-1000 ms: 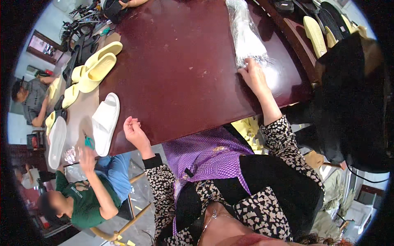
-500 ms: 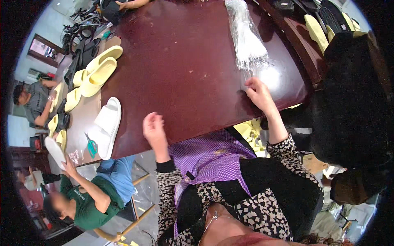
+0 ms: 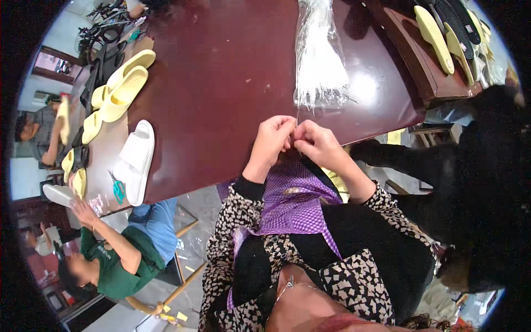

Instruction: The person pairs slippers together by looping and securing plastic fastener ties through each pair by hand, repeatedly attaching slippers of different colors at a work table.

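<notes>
Strands (image 3: 322,61), white and bundled, lie just beyond both hands (image 3: 272,139) (image 3: 323,146).

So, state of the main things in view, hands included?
Left hand: pinched shut, contents unclear
Right hand: curled, grip unclear
Clear bag of white strands: lying on the table
White slide beside scissors: sole down
Teal-handled scissors: lying flat, blade opening unclear
Yellow pair at left: sole down
Yellow slide at right: underside showing
</notes>
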Tool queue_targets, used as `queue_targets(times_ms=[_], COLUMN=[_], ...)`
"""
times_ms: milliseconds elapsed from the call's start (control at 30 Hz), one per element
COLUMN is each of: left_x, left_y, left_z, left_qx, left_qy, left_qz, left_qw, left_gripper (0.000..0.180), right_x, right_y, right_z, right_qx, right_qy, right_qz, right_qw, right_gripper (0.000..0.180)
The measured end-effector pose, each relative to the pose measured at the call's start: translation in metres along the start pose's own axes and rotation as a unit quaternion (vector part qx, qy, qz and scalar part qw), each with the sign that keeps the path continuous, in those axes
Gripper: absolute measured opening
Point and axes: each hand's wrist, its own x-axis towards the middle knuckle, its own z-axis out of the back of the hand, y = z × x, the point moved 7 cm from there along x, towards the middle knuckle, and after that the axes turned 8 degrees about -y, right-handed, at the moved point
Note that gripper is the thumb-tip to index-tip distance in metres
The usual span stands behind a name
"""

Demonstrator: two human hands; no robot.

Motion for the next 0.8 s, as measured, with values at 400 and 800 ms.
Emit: queue_targets(times_ms=[400,800], left_x=[-0.003,-0.011], left_y=[0.007,0.015], left_z=[-0.001,-0.005], left_qx=[-0.071,-0.097], left_qy=[0.021,0.063], left_qz=[0.105,0.142], left_qw=[0.992,0.983], left_gripper=[0.01,0.009], right_x=[0.025,0.064], right_y=[0.003,-0.005], right_z=[0.041,0.052], right_qx=[-0.144,-0.453], right_qy=[-0.058,-0.156], right_qz=[0.059,0.196], right_qw=[0.986,0.856], right_gripper=[0.022,0.048])
